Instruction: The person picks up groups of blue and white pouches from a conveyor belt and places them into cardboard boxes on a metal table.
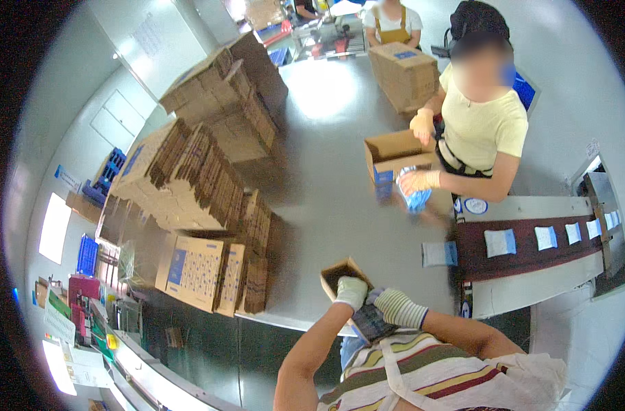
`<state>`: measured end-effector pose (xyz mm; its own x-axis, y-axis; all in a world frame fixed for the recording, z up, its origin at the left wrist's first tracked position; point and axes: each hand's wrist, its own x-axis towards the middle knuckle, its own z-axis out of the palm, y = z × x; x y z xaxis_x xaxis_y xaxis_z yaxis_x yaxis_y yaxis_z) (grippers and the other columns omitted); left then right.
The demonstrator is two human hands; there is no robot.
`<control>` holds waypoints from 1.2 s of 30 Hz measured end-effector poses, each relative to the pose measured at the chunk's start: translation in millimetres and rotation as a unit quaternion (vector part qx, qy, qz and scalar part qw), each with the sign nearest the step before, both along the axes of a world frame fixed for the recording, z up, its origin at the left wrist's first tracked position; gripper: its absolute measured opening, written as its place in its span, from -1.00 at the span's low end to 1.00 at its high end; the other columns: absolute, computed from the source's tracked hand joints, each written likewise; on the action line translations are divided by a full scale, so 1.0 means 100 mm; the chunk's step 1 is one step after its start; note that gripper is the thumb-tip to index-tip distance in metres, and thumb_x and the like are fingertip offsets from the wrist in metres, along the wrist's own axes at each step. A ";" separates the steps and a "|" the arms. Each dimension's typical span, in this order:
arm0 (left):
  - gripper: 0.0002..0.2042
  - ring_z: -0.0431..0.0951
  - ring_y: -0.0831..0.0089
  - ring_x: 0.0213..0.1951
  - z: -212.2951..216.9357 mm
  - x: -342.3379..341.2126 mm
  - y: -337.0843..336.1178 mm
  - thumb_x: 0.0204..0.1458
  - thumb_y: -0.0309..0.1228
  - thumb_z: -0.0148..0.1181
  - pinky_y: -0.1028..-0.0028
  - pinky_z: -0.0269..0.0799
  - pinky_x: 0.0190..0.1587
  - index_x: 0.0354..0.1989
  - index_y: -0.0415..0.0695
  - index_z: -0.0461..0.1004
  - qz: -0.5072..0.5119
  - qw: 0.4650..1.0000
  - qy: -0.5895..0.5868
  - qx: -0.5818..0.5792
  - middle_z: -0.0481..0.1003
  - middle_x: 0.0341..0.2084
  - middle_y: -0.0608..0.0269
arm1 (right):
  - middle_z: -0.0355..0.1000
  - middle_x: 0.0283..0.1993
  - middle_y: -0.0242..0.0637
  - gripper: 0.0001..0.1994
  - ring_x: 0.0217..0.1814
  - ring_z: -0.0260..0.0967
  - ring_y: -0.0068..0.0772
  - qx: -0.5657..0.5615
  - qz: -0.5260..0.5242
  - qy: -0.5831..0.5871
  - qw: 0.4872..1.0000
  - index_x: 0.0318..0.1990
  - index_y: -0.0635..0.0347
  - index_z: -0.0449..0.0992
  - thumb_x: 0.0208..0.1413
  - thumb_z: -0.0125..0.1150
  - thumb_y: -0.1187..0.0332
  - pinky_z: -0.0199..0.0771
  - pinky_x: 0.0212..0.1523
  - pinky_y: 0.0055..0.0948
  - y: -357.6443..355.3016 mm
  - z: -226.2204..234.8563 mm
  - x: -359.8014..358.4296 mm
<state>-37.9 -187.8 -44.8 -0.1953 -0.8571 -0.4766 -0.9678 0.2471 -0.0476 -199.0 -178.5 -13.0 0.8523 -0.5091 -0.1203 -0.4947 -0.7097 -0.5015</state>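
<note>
A small open cardboard box [328, 275] sits tilted at the table's near edge, against my body, with a dark patterned side [373, 323] facing up. My left hand [352, 292], in a white glove, reaches into its mouth; the fingers are mostly hidden inside. On the right, my right hand [401, 307] wears a striped glove and grips the box's side near the rim, fingers bent. A pale blue-and-white packet [439, 254] lies on the table beyond my right hand, at the end of the conveyor belt [525, 257].
Tall stacks of flattened cartons [182, 178] stand along the left of the steel table [312, 205]. Across it, a co-worker [483, 116] in gloves holds blue-and-white packets [416, 200] beside an open carton [394, 145]. More packets [545, 238] lie on the belt. A closed carton [405, 75] stands farther back.
</note>
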 end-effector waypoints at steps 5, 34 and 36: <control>-0.59 0.50 0.07 -0.19 -0.19 0.54 0.06 -0.11 -0.10 0.00 0.28 0.38 -0.10 -0.24 -0.15 0.53 0.036 0.983 0.114 0.137 0.51 -0.24 0.03 | 0.35 -0.07 -0.14 -0.63 -0.17 0.36 -0.02 -0.022 0.085 -0.054 0.995 -0.05 0.09 0.39 -0.10 0.09 0.32 0.42 -0.15 -0.17 0.19 -0.19 0.06; -0.69 0.52 0.13 -0.19 -0.31 0.33 0.39 -0.19 -0.34 0.10 0.27 0.42 -0.17 -0.23 -0.17 0.51 0.064 0.972 0.204 0.100 0.52 -0.28 -0.01 | 0.22 0.08 -0.10 -0.45 -0.01 0.29 -0.04 -0.052 0.076 -0.076 0.993 0.04 0.14 0.28 -0.20 0.22 0.26 0.33 -0.01 -0.20 0.34 0.03 -0.04; -0.71 0.52 0.14 -0.20 -0.39 0.36 0.40 -0.18 -0.37 0.09 0.26 0.43 -0.19 -0.24 -0.19 0.51 0.049 0.976 0.190 0.092 0.52 -0.29 -0.03 | 0.22 0.09 -0.11 -0.44 0.00 0.28 -0.04 -0.042 0.083 -0.070 0.993 0.05 0.14 0.28 -0.21 0.23 0.28 0.32 0.00 -0.20 0.34 0.10 -0.04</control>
<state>-2.2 -147.4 -84.2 -0.3099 -0.7867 -0.5339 -0.9263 0.1233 0.3560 -203.4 -144.9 -2.6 0.9308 -0.3632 0.0418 -0.2973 -0.8184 -0.4918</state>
